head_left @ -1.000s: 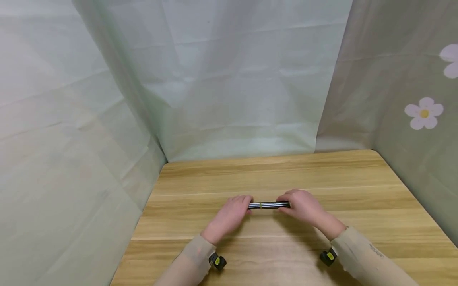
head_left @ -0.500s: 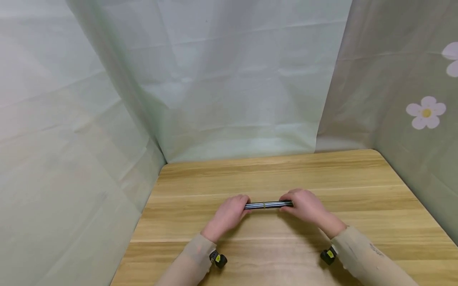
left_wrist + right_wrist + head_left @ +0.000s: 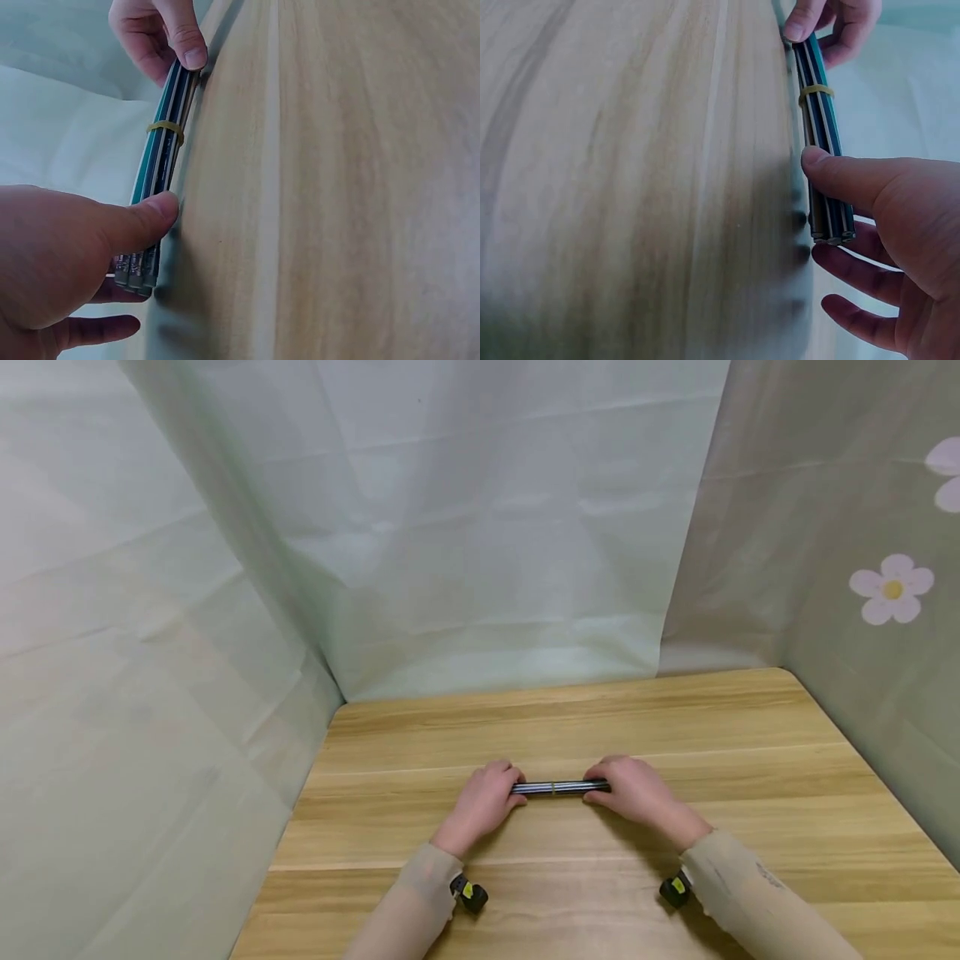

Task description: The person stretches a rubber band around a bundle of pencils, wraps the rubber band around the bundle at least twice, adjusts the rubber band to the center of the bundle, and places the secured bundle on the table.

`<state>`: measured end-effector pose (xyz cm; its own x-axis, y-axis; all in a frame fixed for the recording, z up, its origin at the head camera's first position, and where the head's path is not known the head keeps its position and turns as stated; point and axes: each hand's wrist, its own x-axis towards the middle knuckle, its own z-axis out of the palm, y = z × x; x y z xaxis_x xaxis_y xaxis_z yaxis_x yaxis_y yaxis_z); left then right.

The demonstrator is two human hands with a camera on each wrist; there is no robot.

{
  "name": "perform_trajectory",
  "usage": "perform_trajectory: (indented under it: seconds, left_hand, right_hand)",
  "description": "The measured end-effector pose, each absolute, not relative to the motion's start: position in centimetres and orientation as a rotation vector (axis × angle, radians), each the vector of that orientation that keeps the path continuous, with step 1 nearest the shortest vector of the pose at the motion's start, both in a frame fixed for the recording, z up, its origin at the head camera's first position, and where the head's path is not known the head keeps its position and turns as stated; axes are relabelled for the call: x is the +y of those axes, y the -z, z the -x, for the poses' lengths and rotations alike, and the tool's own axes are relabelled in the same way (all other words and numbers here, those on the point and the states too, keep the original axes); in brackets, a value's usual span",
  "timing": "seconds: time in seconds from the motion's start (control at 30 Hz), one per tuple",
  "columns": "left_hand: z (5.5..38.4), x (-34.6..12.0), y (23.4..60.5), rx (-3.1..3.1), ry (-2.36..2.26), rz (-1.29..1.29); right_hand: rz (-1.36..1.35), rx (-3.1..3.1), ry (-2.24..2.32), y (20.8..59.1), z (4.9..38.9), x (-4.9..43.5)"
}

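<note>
A bundle of slim, dark striped pencils (image 3: 552,788) lies crosswise between the two hands, over the middle of the table. A yellowish rubber band (image 3: 166,127) circles it near its middle. My left hand (image 3: 483,797) pinches the left end, thumb on the near side and fingers behind. At the other end my right hand (image 3: 636,789) pinches it the same way. In the right wrist view, the right thumb (image 3: 817,161) presses across the pencils, and their flat ends stick out past it. Pale print shows near the ends in the left wrist view.
The wood-grain table (image 3: 570,893) runs back to a pale cloth wall (image 3: 487,568). Cloth also hangs along both sides, with flower prints (image 3: 891,590) on the right. Small dark wrist cameras (image 3: 470,893) hang below both sleeves.
Over the first half second the bundle shifts slightly right and the left hand's grip slides outward, baring more of the left part. Since then the hands have barely moved; the head view tilts a little.
</note>
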<state>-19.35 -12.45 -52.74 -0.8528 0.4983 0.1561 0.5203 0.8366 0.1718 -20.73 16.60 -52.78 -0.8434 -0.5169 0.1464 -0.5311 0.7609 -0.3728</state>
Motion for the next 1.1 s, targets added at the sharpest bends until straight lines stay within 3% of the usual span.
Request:
perform_trajectory:
  seconds: [0.73,1.1]
  left_hand:
    - [19.3,-14.3,53.3,-2.973,0.525,0.809]
    - [18.3,-19.4,53.7,-2.93,0.598,0.673]
  right_hand:
    - [-0.955,-2.922,-0.602,53.3,21.1,17.7]
    - [-0.671,-2.907,-0.624,53.0,20.5,21.5]
